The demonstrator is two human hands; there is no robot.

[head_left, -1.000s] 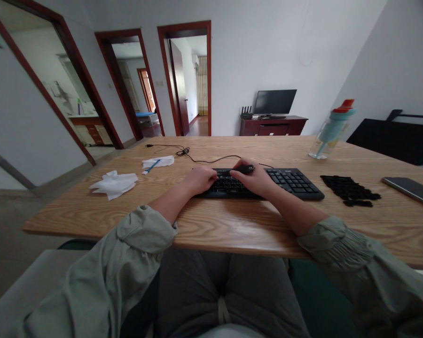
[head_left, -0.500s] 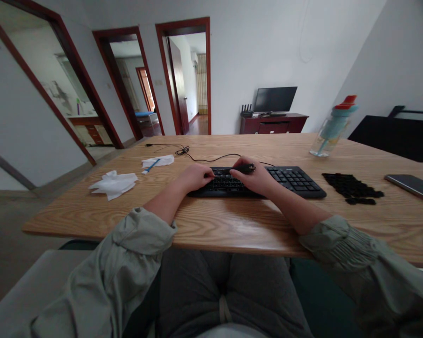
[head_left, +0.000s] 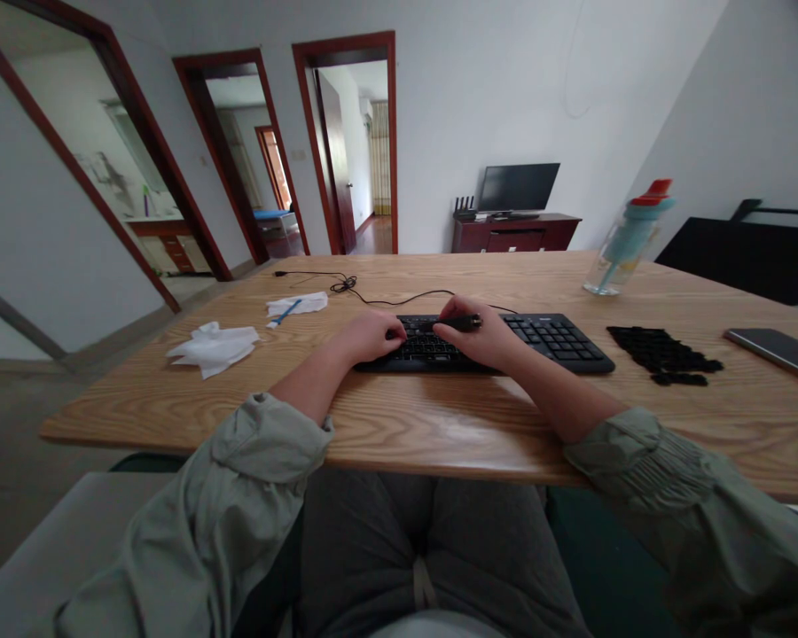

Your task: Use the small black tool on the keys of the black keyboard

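Matt plastic keyboard (head_left: pixel 559 344), smooth wood-grained tabletop (head_left: pixel 412 421)

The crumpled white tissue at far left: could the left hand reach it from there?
Probably, with a short stretch: only bare tabletop seems to lie between the left hand, at the keyboard, and the crumpled white tissue.

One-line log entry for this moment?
left hand: at black rectangular keyboard; right hand: gripping black elongated tool; right of keyboard: small black pieces

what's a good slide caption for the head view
Left hand and right hand, the latter gripping a black-handled tool, over a black computer keyboard on a wood-grain table.
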